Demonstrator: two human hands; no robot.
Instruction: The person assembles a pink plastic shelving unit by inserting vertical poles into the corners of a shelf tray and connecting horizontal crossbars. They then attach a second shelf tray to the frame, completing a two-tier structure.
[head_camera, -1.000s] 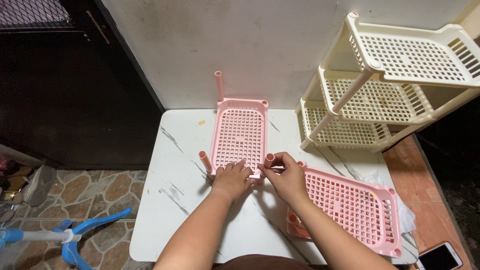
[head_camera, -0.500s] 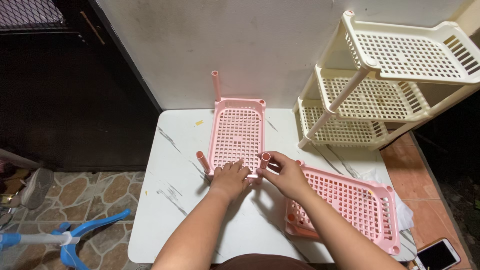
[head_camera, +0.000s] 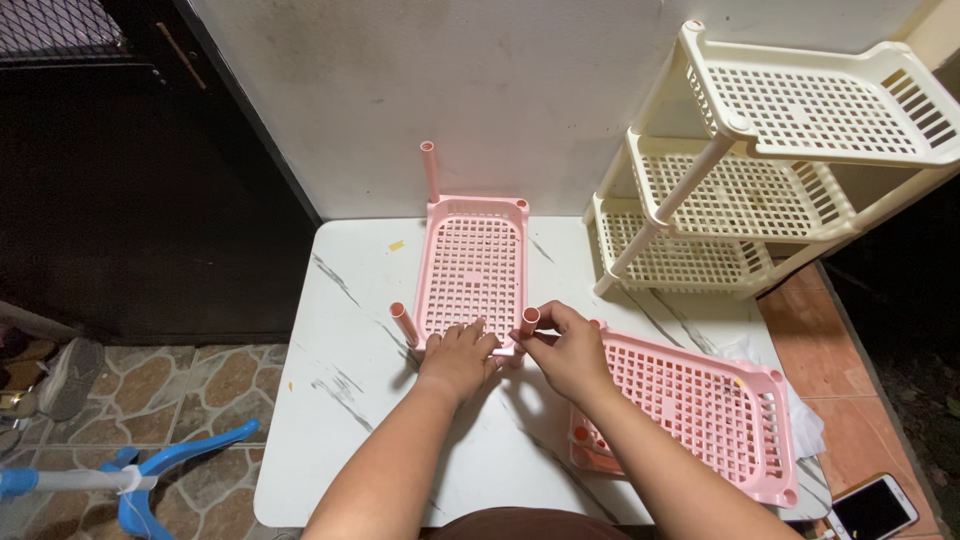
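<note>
Pink tube (head_camera: 529, 320), pinched in the right hand (head_camera: 572, 352), now stands more upright at the tray (head_camera: 472, 268) corner than before, while the left hand (head_camera: 460, 357) presses flat.

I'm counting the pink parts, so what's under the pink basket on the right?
Under the right pink basket, another pink piece peeks out at its near left corner, and white plastic at its far side. The rest is covered.

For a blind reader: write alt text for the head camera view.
A person's left hand presses on the near end of a pink slotted tray on a white marble-look table, while the right hand holds a pink tube at the tray's near right corner. Another pink tray lies to the right; a cream three-tier rack leans behind.
</note>
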